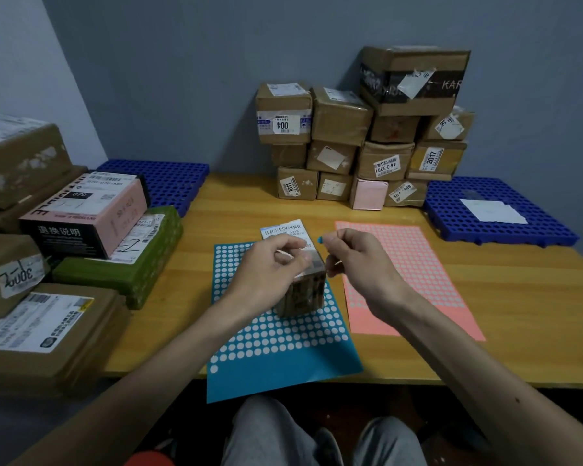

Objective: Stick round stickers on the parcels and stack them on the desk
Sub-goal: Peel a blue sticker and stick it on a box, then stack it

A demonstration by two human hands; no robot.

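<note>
centrally, my left hand [270, 267] gripped the top of a small taped parcel [308, 290], which stood on the blue sticker sheet [283, 348] on the wooden surface [485, 314]. my right hand [357, 260] pinched one blue round sticker [320, 240] just above it. i judged the parcel light and stiff, its tape slick, best held by its sides. the sticker seemed flimsy, best kept by its edge. other parcels [367, 146] stood stacked at the wall.

Small brown parcel [304, 292] stands on the blue sticker sheet [283, 351], blue sticker [320, 240] above.
</note>
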